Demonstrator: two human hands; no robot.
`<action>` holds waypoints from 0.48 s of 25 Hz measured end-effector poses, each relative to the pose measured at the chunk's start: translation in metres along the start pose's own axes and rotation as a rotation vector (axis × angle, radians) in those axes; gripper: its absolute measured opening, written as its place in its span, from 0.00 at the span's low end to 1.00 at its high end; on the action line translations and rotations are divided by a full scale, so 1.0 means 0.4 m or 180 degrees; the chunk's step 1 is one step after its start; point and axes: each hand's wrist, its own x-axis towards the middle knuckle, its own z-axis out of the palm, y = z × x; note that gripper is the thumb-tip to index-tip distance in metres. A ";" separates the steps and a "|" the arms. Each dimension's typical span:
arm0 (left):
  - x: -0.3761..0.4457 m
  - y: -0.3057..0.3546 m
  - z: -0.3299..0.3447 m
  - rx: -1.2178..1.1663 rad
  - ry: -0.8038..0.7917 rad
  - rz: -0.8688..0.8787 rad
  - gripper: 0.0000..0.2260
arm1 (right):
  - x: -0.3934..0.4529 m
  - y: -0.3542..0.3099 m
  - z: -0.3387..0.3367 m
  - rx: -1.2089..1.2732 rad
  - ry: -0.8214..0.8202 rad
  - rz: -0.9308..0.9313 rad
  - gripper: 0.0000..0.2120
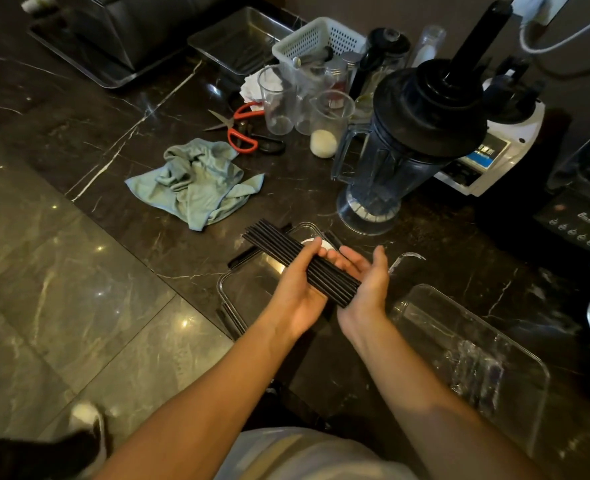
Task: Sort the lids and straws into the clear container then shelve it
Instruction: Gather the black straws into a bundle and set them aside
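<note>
Head: two hands (297,289), one straw bundle (300,259)

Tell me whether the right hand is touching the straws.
Touching. The head view shows the straws lying across the open right hand, with the left hand gripping them.

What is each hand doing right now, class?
Left hand: fingers closed around the bundle of black straws.
Right hand: open, palm cupping the bundle's end.

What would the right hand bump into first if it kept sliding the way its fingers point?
Probably the blender jug. The right hand, open beneath the black straws, points up and away across the counter toward the jug's base. Depth is hard to judge, so it might pass just left of it.
</note>
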 end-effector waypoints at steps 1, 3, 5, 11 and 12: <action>-0.001 -0.004 -0.004 -0.0014 0.0007 -0.0027 0.10 | -0.001 0.002 0.007 -0.0084 -0.0002 -0.0029 0.29; 0.002 0.003 -0.023 0.0077 -0.0002 -0.0012 0.11 | -0.004 0.012 0.010 -0.0485 -0.0072 -0.0249 0.25; 0.007 0.026 -0.060 0.0244 0.0056 0.0128 0.10 | 0.003 0.022 -0.012 -0.1160 -0.0382 -0.0712 0.16; 0.013 0.063 -0.145 0.0777 0.0705 0.0384 0.02 | 0.024 0.064 -0.047 -0.3989 -0.2057 -0.0858 0.32; 0.013 0.058 -0.153 0.0903 0.0705 0.0252 0.04 | 0.020 0.081 -0.035 -0.4151 -0.2019 -0.0891 0.38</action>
